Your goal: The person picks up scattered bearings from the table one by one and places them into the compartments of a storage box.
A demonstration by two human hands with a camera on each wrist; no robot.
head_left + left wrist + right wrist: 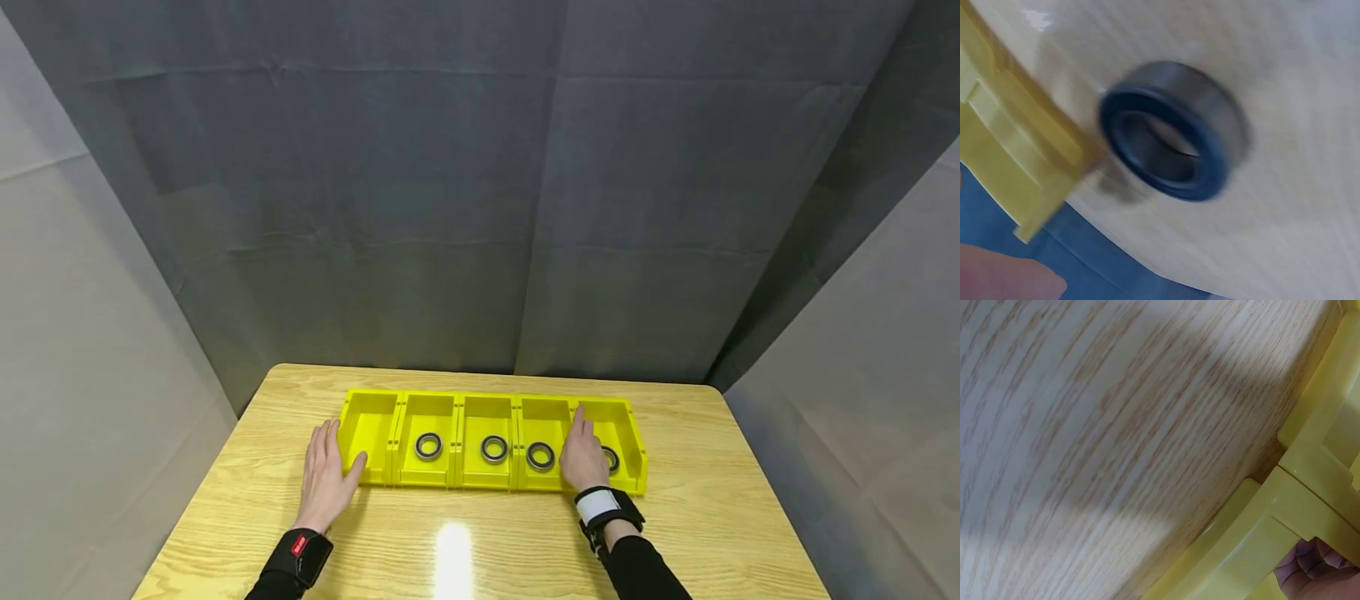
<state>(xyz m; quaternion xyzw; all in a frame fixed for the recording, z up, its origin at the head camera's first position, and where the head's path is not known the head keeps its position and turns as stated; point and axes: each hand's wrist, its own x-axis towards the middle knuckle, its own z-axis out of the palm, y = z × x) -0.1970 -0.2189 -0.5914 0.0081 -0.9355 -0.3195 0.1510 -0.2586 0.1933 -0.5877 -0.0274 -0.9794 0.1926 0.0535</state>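
A row of yellow bins (pixel 487 483) stands on the wooden table, its five compartments side by side. My left hand (pixel 328 483) lies along the row's left end, fingers straight and thumb spread over the leftmost compartment. Over the divider between the two rightmost compartments is my right hand (pixel 585 457); its curled fingers (pixel 1310 559) show at that wall in the right wrist view, gripping it. Ball bearings, one (pixel 428 456), another (pixel 493 458) and a third (pixel 529 456), sit in the middle compartments. The right hand partly hides a bearing (pixel 614 459) in the rightmost.
In the left wrist view a blurred bearing (pixel 1216 125) appears over pale wood beside a yellow bin corner (pixel 1041 181). Grey cloth (pixel 375 208) hangs behind the table (pixel 397 542); pale cloth panels stand at both sides.
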